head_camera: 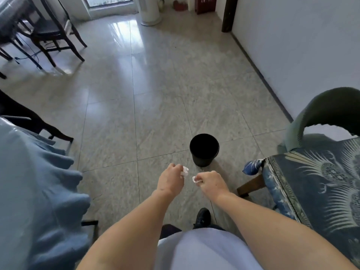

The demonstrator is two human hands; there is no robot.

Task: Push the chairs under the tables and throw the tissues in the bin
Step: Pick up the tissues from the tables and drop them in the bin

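Pale grey stone-patterned floor tiles (155,90) filled the room, glossy with window light toward the far wall, where a white cylindrical appliance (149,10) stood beside a dark door frame (229,14). A black bin (204,150) sat open on the floor, just ahead of the person's two outstretched arms. The left hand (170,181) held a crumpled white tissue (185,171) with curled fingers; the right hand (212,182) pinched a second tissue (195,179) the same way — both hands short of the bin's rim, neither tissue over it. At far left, dark wooden chairs (52,30) stood close against a worktop (9,14) under a clear cover, its top cut off by the frame. A blue cloth (35,182) draped another worktop at near left — a dark chair (29,119) partly hidden behind it. On the right, a blue patterned cushioned seat (319,188) ran out of frame. One black shoe (202,216) showed below; the bin's inside was too dark to read.
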